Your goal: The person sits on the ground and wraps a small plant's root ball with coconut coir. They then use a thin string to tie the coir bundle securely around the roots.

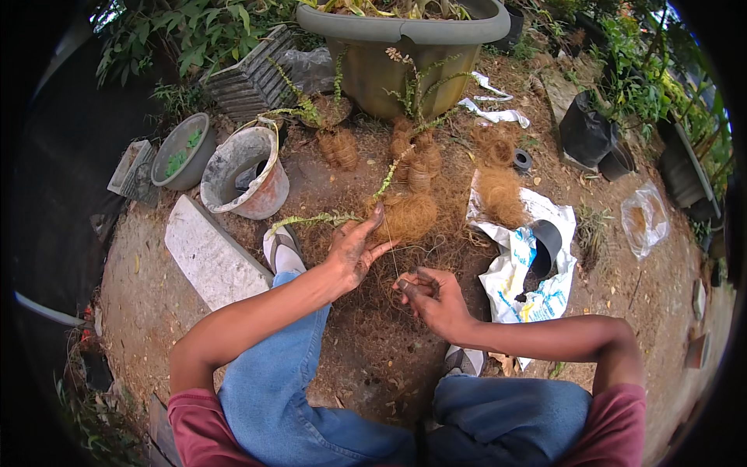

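My left hand grips the near left side of a ball of brown coir fibre. Two leafy green stems come out near that hand, one pointing left and another pointing away from me. A thin string runs taut from the ball down to my right hand, whose thumb and fingers pinch it. Soil darkens the fingers of both hands. Beyond the ball stand several string-wrapped coir bundles with plant stems rising from them.
A large planter stands at the back. Left are a dirty bucket, a grey basin and a stone slab. At right, loose coir and a black pot lie on a white printed sack, near a black tape roll.
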The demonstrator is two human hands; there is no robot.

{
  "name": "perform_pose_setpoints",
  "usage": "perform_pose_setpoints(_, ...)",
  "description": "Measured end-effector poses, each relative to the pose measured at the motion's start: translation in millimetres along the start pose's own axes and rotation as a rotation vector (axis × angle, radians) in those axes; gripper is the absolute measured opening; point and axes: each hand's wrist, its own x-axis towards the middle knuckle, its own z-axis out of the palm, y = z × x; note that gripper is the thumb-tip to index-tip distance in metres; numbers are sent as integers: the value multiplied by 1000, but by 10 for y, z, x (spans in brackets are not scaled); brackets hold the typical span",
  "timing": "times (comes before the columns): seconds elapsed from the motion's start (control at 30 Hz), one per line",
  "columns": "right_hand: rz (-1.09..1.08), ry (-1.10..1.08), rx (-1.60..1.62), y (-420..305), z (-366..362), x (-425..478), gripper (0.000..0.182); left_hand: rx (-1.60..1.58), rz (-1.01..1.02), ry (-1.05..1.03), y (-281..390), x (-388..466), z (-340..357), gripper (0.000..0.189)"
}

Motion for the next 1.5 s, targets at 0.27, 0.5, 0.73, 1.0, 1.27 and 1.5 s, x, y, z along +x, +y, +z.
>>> perform_pose_setpoints(0.27,22,3,106,226,56,147,10,1,-54,-81,43,-135,209,70)
perform_pose_setpoints(0.5,58,65,19,380,-229,243,12,49,-73,-73,8,-128,110,50)
perform_pose_setpoints(0.73,-407,-150,-192,400,-668,459,36,216,-116,-290,0,-259,128,45)
perform_pose_setpoints(1.0,-92,-221,-622,-117,-1318,693,27,601,-115,-278,145,-441,-32,84)
perform_pose_setpoints(1.27,-303,-210,-1056,-882,-1606,588,20,935,-123,-139,215,-559,69,112)
perform_pose_setpoints(1.5,-584,-129,-1215,-1301,-1504,409,15,1047,-81,-101,136,-470,46,105)
